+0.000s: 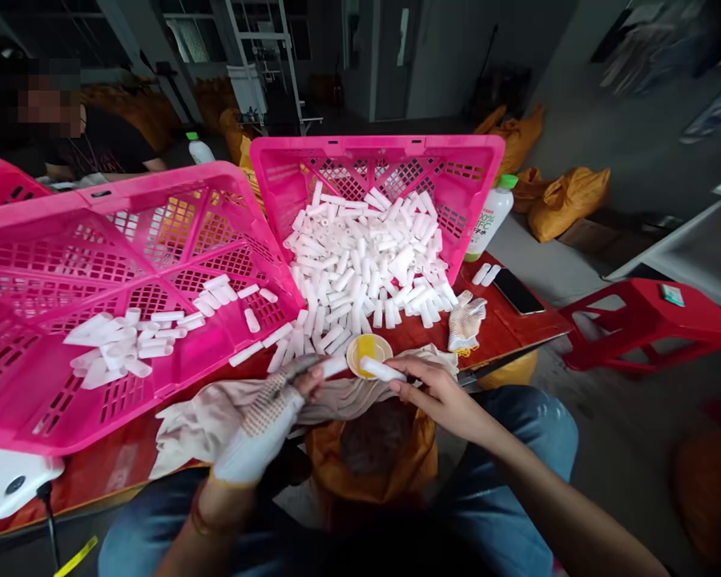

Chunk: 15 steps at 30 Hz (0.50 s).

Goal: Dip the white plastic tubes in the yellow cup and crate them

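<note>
My left hand [276,409], in a dotted work glove with the fingertips showing, grips a short white plastic tube [335,366]. My bare right hand [433,391] pinches another white tube [380,369] by one end. The far end of that tube reaches over the rim of a small round dish [387,349], where a yellow block [366,348] lies. Just beyond both hands, a large heap of white tubes [360,256] spills from a tipped pink crate [376,146] onto the red table [493,316]. A crumpled beige cloth [198,417] is beneath my hands.
At left, a second pink crate [111,200] holds scattered tubes [120,344]. A spare glove [466,320], phone [517,290] and bottle [491,216] stand right. An orange sack [330,465] is open below the table edge; a red stool [649,320] is beside. A person [108,136] sits opposite.
</note>
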{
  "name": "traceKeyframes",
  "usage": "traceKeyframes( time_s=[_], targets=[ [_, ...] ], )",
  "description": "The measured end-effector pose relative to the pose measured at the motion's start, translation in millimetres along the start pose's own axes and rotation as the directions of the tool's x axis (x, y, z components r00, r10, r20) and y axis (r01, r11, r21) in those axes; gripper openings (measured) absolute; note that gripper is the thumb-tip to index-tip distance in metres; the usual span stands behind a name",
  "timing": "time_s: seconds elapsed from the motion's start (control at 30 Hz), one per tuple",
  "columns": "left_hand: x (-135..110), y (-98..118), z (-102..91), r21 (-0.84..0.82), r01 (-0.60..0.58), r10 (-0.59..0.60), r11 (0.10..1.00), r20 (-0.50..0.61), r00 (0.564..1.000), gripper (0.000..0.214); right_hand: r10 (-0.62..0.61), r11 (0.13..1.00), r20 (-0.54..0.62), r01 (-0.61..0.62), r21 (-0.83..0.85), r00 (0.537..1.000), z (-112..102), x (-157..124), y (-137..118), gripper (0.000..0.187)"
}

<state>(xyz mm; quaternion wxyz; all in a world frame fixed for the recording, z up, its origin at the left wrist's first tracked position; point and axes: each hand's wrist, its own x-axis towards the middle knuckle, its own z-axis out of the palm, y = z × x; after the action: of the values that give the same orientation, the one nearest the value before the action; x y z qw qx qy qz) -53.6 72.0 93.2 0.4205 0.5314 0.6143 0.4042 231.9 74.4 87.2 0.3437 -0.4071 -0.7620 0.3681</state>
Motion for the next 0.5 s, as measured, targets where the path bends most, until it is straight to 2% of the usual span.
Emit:
traceKeyframes(
  time_s=[0.07, 0.13, 0.23, 0.33, 0.37, 0.43, 0.47, 0.5],
  targets=[
    [-24.6, -0.8, 17.0, -0.032, 0.043, -0.041, 0.999, 0.066, 0.997, 0.039, -0.036, 0.999, 0.033, 0.036, 0.007, 0.999, 1.9, -3.1, -7.6, 0.030],
    [-32.9, 4.2, 23.6, -0.088, 0.083, -0.069, 0.993, 0.151, 0.986, 0.040, -0.071, 0.997, 0.051, 0.072, -0.015, 0.996, -0.1, -5.8, -13.6, 0.028],
    [-31.4, 16.7, 16.3, -0.137, 0.102, -0.061, 0.985, 0.281, 0.958, 0.039, -0.123, 0.980, 0.083, 0.134, -0.147, 0.989, -8.1, -11.2, -18.5, 0.029],
    [-34.6, 23.5, 8.9, -0.039, 0.022, -0.007, 0.999, 0.363, 0.932, 0.037, -0.193, 0.924, 0.190, 0.244, -0.296, 0.963, -13.9, -20.2, -21.7, 0.033],
    [-38.5, 22.6, 10.5, 0.019, -0.010, 0.001, 1.000, 0.414, 0.910, 0.038, -0.208, 0.906, 0.246, 0.281, -0.316, 0.947, -14.0, -23.8, -23.3, 0.034],
    [-50.3, 14.5, 21.8, 0.112, -0.073, -0.002, 0.991, 0.557, 0.831, 0.044, -0.209, 0.891, 0.344, 0.323, -0.318, 0.915, -10.8, -30.5, -27.9, 0.036],
    [-57.8, 7.6, 30.5, 0.137, -0.108, 0.001, 0.985, 0.615, 0.788, 0.047, -0.204, 0.895, 0.366, 0.325, -0.307, 0.908, -7.6, -33.2, -30.9, 0.041],
    [-66.0, -0.9, 40.2, 0.154, -0.142, 0.010, 0.978, 0.645, 0.764, 0.047, -0.203, 0.903, 0.367, 0.318, -0.290, 0.908, -3.4, -35.2, -34.2, 0.049]
  ],
)
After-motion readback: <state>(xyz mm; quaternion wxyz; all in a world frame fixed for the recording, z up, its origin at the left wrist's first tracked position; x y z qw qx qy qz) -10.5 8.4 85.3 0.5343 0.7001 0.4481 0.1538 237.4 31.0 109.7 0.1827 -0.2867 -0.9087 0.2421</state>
